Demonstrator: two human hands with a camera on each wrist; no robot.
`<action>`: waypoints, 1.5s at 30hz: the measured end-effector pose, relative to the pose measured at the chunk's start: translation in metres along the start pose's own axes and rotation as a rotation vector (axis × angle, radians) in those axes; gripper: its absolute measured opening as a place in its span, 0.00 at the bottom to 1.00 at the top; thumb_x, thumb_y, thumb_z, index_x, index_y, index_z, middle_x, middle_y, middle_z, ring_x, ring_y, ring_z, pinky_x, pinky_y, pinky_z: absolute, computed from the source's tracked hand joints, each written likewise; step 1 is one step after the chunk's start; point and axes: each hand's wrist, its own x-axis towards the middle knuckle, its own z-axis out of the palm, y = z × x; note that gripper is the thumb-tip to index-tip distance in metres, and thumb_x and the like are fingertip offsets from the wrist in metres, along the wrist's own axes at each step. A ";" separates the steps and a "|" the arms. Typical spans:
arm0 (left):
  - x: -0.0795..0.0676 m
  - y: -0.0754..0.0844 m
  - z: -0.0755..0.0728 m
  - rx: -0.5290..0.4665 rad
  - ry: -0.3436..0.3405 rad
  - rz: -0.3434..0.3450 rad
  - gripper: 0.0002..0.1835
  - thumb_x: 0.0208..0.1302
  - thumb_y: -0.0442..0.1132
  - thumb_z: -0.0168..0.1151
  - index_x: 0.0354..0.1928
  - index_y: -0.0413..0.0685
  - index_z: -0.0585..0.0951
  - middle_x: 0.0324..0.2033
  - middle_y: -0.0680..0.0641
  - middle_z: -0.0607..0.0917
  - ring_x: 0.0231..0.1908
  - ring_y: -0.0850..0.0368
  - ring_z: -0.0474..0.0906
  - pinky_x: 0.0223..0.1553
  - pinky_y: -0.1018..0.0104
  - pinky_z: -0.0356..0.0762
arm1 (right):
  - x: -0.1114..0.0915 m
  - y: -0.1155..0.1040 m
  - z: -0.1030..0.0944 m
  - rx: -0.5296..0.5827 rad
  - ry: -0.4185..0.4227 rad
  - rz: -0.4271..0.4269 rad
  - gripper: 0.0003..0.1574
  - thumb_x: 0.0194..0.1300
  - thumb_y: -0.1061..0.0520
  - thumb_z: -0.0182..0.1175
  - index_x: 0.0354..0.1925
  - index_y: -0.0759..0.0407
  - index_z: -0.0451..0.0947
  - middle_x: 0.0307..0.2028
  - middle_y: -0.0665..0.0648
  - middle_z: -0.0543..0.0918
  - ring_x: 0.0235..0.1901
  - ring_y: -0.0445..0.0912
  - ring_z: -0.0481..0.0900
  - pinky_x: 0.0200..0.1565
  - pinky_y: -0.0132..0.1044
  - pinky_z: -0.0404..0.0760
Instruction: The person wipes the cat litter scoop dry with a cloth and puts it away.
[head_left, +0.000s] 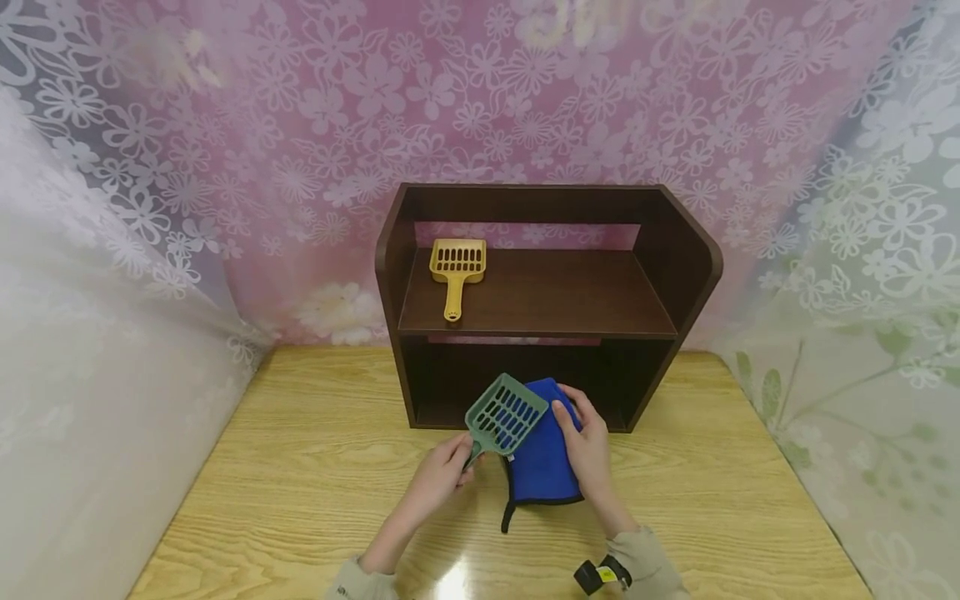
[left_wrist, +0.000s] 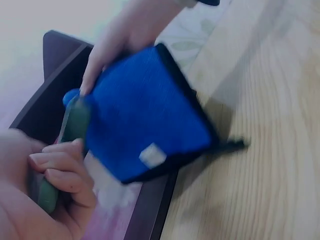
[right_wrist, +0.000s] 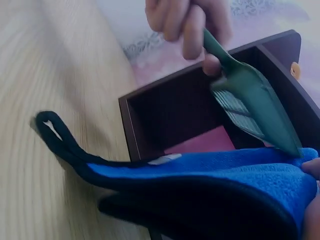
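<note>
My left hand [head_left: 441,473] grips the handle of a green slotted litter scoop [head_left: 487,439], its head tilted up and overlapping a blue cloth [head_left: 543,471] in the head view. That cloth has black edging, a hanging loop and a small white tag. My right hand [head_left: 589,450] pinches its right side, thumb on the front face. From the right wrist, the cloth [right_wrist: 215,162] appears folded over, and the scoop's front edge [right_wrist: 292,150] comes right up to it near my fingers. Both things are held up in front of the shelf's lower compartment.
A dark brown two-tier shelf [head_left: 540,292] stands at the back of the wooden table [head_left: 315,467]. On its upper board, at the left, lies a yellow litter scoop [head_left: 453,287]. Flowered curtains [head_left: 315,167] hang behind and on both sides.
</note>
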 end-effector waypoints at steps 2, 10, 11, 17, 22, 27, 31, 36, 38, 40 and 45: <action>-0.001 -0.003 -0.005 0.043 -0.029 0.006 0.19 0.73 0.49 0.39 0.37 0.49 0.78 0.15 0.52 0.69 0.13 0.64 0.60 0.12 0.74 0.60 | 0.001 0.000 -0.006 -0.037 -0.035 -0.013 0.20 0.67 0.48 0.53 0.56 0.49 0.72 0.50 0.56 0.79 0.41 0.41 0.81 0.38 0.29 0.79; -0.007 -0.009 -0.018 0.176 -0.075 0.042 0.16 0.72 0.49 0.40 0.34 0.55 0.77 0.14 0.48 0.70 0.10 0.65 0.60 0.12 0.72 0.61 | -0.002 -0.004 -0.016 -0.374 -0.077 -0.307 0.17 0.65 0.51 0.55 0.52 0.41 0.75 0.48 0.45 0.80 0.45 0.39 0.79 0.45 0.27 0.76; -0.008 -0.009 -0.019 0.180 -0.078 0.047 0.16 0.72 0.49 0.40 0.34 0.55 0.77 0.14 0.48 0.71 0.10 0.65 0.60 0.12 0.72 0.61 | -0.002 -0.005 -0.016 -0.407 -0.072 -0.347 0.17 0.65 0.52 0.56 0.52 0.41 0.75 0.47 0.45 0.81 0.45 0.39 0.80 0.45 0.28 0.77; -0.011 -0.006 -0.018 0.124 -0.076 0.066 0.16 0.72 0.50 0.41 0.36 0.55 0.78 0.14 0.52 0.69 0.10 0.67 0.60 0.11 0.72 0.62 | -0.007 -0.008 -0.016 -0.454 -0.035 -0.364 0.16 0.65 0.51 0.56 0.52 0.42 0.76 0.46 0.46 0.82 0.44 0.41 0.81 0.44 0.36 0.79; -0.012 -0.005 -0.017 0.096 -0.042 0.050 0.17 0.72 0.50 0.40 0.35 0.54 0.79 0.14 0.52 0.69 0.11 0.66 0.60 0.11 0.74 0.61 | -0.011 -0.009 -0.017 -0.372 -0.014 -0.207 0.15 0.65 0.48 0.56 0.50 0.40 0.76 0.46 0.47 0.82 0.44 0.40 0.81 0.44 0.30 0.78; -0.013 -0.001 -0.018 0.101 -0.023 0.053 0.18 0.72 0.51 0.40 0.34 0.55 0.79 0.15 0.51 0.70 0.12 0.65 0.61 0.12 0.74 0.61 | -0.014 -0.015 -0.020 -0.274 -0.033 -0.083 0.16 0.64 0.50 0.56 0.50 0.47 0.76 0.45 0.50 0.82 0.44 0.41 0.79 0.44 0.21 0.73; -0.012 0.001 -0.017 0.141 -0.048 0.071 0.17 0.72 0.51 0.41 0.32 0.55 0.77 0.14 0.50 0.70 0.11 0.66 0.60 0.12 0.74 0.61 | -0.017 -0.033 -0.019 -0.228 -0.054 -0.013 0.16 0.65 0.53 0.56 0.51 0.54 0.76 0.42 0.55 0.83 0.40 0.41 0.80 0.41 0.24 0.75; -0.017 0.014 -0.015 0.131 -0.085 0.078 0.16 0.73 0.46 0.41 0.31 0.50 0.76 0.14 0.48 0.70 0.12 0.66 0.60 0.13 0.76 0.59 | -0.014 -0.028 -0.018 -0.097 -0.088 0.066 0.19 0.65 0.49 0.56 0.52 0.54 0.75 0.43 0.57 0.83 0.38 0.40 0.81 0.38 0.28 0.78; -0.016 0.014 -0.015 0.115 -0.095 0.083 0.16 0.73 0.46 0.41 0.33 0.50 0.77 0.15 0.48 0.70 0.13 0.66 0.60 0.13 0.76 0.59 | -0.012 -0.023 -0.017 -0.032 -0.095 0.101 0.21 0.65 0.48 0.56 0.53 0.54 0.74 0.45 0.59 0.82 0.38 0.40 0.81 0.38 0.29 0.79; -0.016 0.016 -0.014 0.107 -0.107 0.090 0.16 0.73 0.46 0.41 0.33 0.50 0.77 0.15 0.49 0.70 0.12 0.66 0.60 0.13 0.76 0.60 | -0.010 -0.017 -0.015 0.024 -0.085 0.136 0.22 0.63 0.45 0.57 0.53 0.52 0.75 0.45 0.58 0.82 0.39 0.40 0.82 0.39 0.30 0.79; -0.013 0.006 -0.009 0.098 -0.152 0.111 0.16 0.72 0.49 0.42 0.34 0.52 0.78 0.14 0.53 0.69 0.12 0.66 0.60 0.12 0.75 0.59 | -0.007 -0.015 -0.011 0.061 -0.066 0.161 0.22 0.61 0.45 0.59 0.52 0.51 0.75 0.44 0.57 0.82 0.40 0.41 0.81 0.41 0.29 0.78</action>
